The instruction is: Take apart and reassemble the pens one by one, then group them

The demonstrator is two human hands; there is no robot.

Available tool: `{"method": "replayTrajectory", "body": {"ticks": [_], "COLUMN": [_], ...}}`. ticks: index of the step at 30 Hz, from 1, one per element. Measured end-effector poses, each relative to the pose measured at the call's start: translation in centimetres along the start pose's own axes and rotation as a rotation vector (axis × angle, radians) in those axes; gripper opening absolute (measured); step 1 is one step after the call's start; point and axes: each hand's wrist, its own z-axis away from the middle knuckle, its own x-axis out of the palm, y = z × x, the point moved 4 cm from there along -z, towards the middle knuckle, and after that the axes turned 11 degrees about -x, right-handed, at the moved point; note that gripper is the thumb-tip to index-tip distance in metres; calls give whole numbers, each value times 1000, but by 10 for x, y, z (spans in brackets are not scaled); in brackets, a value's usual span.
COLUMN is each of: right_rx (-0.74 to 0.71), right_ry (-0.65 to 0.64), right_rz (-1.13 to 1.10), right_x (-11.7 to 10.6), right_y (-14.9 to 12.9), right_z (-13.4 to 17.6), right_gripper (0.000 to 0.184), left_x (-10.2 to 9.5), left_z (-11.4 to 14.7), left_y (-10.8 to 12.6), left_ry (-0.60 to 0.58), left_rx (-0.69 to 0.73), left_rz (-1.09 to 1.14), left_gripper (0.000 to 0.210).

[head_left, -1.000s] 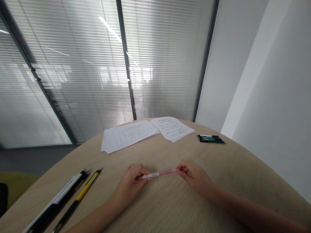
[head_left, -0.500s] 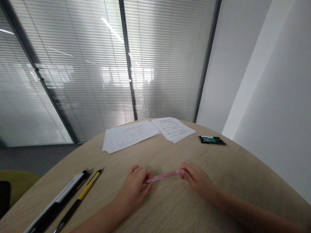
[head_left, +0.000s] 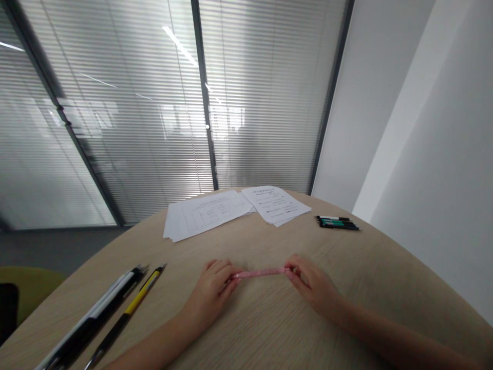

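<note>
A slim pink pen-like stick (head_left: 260, 273) is held nearly level between my two hands, just over the wooden table (head_left: 269, 329). My left hand (head_left: 213, 285) pinches its left end between thumb and fingers. At the other end, the fingertips of my right hand (head_left: 310, 277) are closed on it. Both tips of the stick are hidden by my fingers. Left of my left hand lies a yellow and black pen (head_left: 134, 303), apart from it.
Beside the yellow pen lie white and black pens (head_left: 92, 318). Printed sheets (head_left: 210, 213) and more printed papers (head_left: 275, 204) rest toward the table's far edge. Several green, black and white pens (head_left: 337, 223) are grouped at the right. A green chair (head_left: 36, 290) stands at the left.
The pink stick has turned slightly and now lies more level, its left end a little higher. My left hand has rolled over it, fingers closer together. My right hand has shifted up slightly.
</note>
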Motion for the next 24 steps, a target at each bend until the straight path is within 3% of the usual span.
{"method": "replayTrajectory", "body": {"ticks": [5,11,15,21,24], "right_rx": [24,-32,4,-2,-32], "right_ry": [4,-62,-103,-26,-28], "right_rz": [-11,-43,-102,-216,-188], "right_x": [-2,-1,0,-3,-4], "right_y": [0,-4,-2,-2,-4], "right_z": [0,-1,-2,-2,-1], "right_gripper": [21,39,46,47,39], "left_x": [-5,-8,-12,-9,-8], "left_z": [4,9,13,11,9], "left_y": [2,9,15,13,10], "left_ry": [104,226,331,274,253], "left_rx": [88,213,305,248,223], "left_rz": [-52,-158,-214,-224,-190], "left_gripper": [16,15,16,15,15]}}
